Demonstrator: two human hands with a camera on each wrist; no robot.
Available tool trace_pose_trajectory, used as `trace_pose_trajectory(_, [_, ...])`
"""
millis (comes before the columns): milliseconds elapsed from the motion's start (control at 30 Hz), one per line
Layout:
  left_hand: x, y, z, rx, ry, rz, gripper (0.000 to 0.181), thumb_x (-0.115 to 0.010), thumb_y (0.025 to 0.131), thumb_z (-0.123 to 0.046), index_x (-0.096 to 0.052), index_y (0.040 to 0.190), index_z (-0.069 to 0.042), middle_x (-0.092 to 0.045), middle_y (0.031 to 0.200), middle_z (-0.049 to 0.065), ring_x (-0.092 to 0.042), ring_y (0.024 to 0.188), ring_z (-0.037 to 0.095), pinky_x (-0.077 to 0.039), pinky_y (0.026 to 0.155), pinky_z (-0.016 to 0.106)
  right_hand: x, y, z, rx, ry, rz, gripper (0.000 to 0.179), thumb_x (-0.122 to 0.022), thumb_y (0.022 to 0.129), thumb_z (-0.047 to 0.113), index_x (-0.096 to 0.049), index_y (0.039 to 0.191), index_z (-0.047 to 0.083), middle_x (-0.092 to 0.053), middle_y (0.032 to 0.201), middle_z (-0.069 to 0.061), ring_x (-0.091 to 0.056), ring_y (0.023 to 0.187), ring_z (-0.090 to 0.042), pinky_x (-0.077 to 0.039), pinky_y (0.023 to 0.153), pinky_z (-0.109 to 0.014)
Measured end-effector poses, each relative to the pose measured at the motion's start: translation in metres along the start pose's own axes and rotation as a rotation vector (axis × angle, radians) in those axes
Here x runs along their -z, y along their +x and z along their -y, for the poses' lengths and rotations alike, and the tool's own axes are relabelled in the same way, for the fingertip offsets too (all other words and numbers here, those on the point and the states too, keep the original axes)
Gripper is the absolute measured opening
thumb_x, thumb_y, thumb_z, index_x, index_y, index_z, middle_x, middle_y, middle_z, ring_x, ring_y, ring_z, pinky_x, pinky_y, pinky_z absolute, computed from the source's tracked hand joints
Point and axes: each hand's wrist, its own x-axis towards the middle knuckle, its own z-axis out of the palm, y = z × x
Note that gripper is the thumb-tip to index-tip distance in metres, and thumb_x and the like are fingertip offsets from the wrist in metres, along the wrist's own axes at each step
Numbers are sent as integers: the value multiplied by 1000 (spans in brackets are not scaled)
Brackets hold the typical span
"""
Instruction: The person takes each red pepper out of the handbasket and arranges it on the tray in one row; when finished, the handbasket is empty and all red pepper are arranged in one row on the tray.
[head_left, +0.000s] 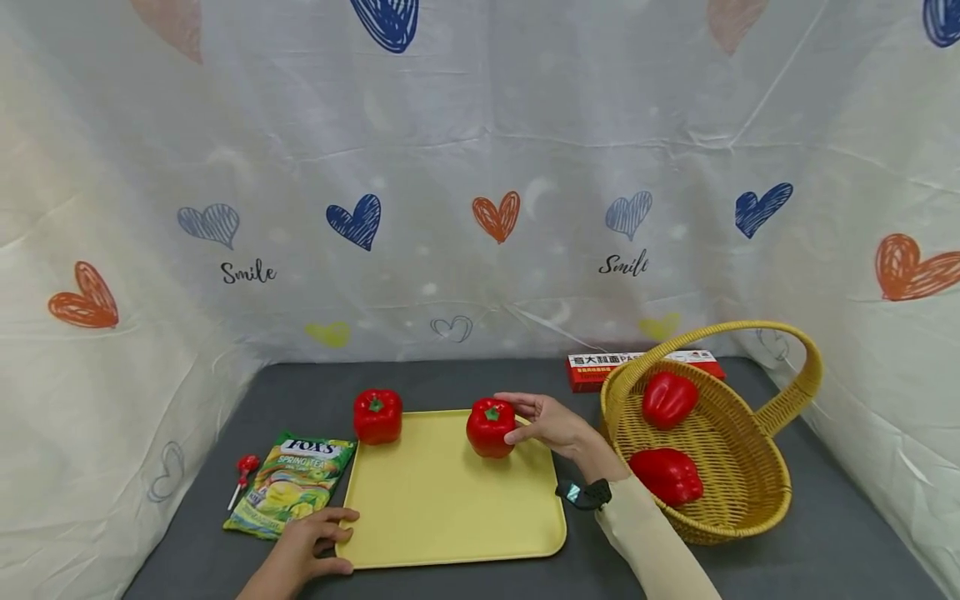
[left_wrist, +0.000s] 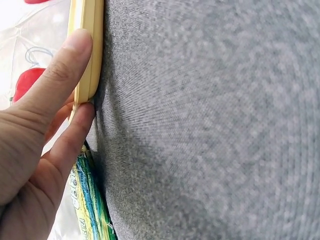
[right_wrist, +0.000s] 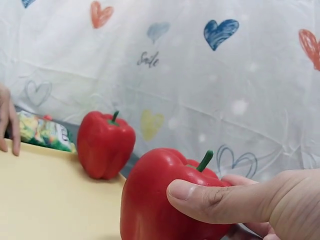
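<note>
We see the right hand (head_left: 553, 427), its grip spread pepper-wide, pinching a glossy red, blocky bell pepper (head_left: 489, 435) over the far right of a flat, rectangular yellow tray (head_left: 450, 508); whether it touches down, we can't tell. The left hand's (head_left: 309, 543) grip, narrower, pinches the tray's near left corner.

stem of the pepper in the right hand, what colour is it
Green; the stem shows best in the right wrist view.

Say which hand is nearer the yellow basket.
Right. The right hand, holding a red pepper, is left of the basket; the left hand is farther left, holding the tray.
</note>
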Motion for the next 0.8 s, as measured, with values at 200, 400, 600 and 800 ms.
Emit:
trace_pose_trajectory(200, [0, -2, 1, 10, 11, 0, 44, -81, 71, -33, -73, 98, 1, -62, 114, 21, -63, 100, 25, -55, 74, 23, -11, 23, -2, -2, 19, 21, 64, -64, 82, -17, -42, 141, -5, -43, 143, -22, -43, 130, -34, -48, 95, -37])
trace_pose_trajectory(400, [0, -3, 1, -5, 35, -17, 41, -81, 72, -30, -73, 97, 1, -63, 113, 21, -63, 99, 25, -54, 73, 20, -23, 45, -2, -15, 5, 35, 63, -64, 82, -17, -45, 140, -2, -47, 141, -20, -49, 124, -29, -47, 96, -38])
trace_pose_trajectory(600, [0, -2, -1, -13, 44, -26, 37, -82, 71, -28, -73, 96, -1, -63, 113, 20, -64, 98, 24, -55, 74, 25, -33, 63, 2, -17, 6, 59, 63, -64, 81, -19, -48, 139, 0, -49, 139, -18, -48, 126, -29, -47, 96, -40])
trace_pose_trajectory(800, [0, 2, 0, 13, 17, -2, 34, -82, 71, -25, -72, 94, -3, -62, 114, 21, -63, 99, 28, -56, 74, 31, -35, 76, 0, -8, -26, 93, 65, -66, 80, -19, -49, 139, 1, -48, 141, -16, -44, 130, -31, -47, 96, -39])
